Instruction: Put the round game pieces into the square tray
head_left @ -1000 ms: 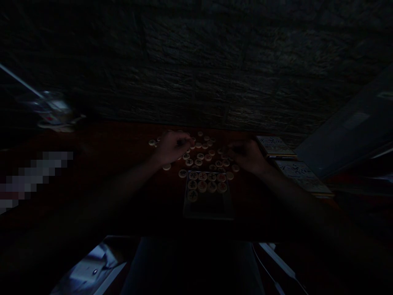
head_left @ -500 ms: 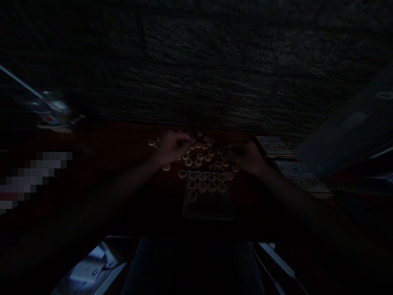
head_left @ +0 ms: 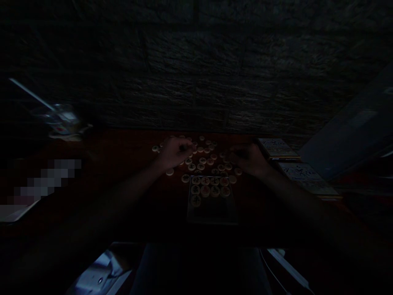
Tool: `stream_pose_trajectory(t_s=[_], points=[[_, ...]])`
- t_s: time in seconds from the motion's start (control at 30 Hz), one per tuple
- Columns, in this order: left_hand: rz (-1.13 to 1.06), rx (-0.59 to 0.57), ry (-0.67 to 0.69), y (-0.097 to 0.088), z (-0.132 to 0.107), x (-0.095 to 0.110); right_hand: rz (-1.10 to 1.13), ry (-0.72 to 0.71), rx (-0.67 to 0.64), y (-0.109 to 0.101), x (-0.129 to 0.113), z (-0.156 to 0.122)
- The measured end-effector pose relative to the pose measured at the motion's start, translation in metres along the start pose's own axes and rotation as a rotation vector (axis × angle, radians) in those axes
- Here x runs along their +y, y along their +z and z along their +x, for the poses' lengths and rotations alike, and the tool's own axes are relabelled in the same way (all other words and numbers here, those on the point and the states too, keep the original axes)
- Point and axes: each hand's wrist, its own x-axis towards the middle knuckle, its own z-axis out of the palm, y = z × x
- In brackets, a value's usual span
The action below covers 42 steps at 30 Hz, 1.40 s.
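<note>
In the dim head view, round wooden Chinese chess pieces [head_left: 201, 160] lie scattered on the dark reddish table. My left hand [head_left: 176, 151] is over the left of the pile, thumb and fingers curled together in a pinch. A pale piece [head_left: 195, 144] shows right by its fingertips; whether it is gripped I cannot tell. To the right of the pile, my right hand [head_left: 247, 157] is also curled, fingertips close to the pieces, their contents lost in shadow. Nearer me, a shallow square tray [head_left: 212, 220] holds two full rows of pieces and one piece starting a third row.
Two stacked sets of flat boxes or books [head_left: 278, 147] [head_left: 307, 178] stand to the right. A clear cup with a straw [head_left: 66, 121] is at the far left, and a blurred-out flat object lies left. A stone wall [head_left: 196, 73] rises behind the table [head_left: 123, 141].
The whole view has shifted slightly, so everything sits a little lower and further right. Both hands keep nearly the same curled pose over the pieces. The tray's pieces look the same.
</note>
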Motion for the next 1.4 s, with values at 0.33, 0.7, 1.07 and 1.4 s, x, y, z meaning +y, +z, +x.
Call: stream_pose_trajectory(t_s=[0.33, 0.7, 1.07, 1.4], points=[[-0.034, 0.091, -0.051, -0.004, 0.004, -0.009, -0.102, -0.008, 0.233, -0.005, 0.001, 0.007], [0.012, -0.02, -0.027, 0.002, 0.0, -0.011, -0.095, -0.064, 0.105, 0.001, 0.003, 0.004], [0.048, -0.054, -0.029, 0.002, -0.001, -0.005, -0.091, -0.033, 0.069, 0.001, 0.005, 0.002], [0.096, 0.029, 0.019, -0.001, 0.0, -0.003, -0.064, 0.103, 0.428, -0.012, 0.006, 0.01]])
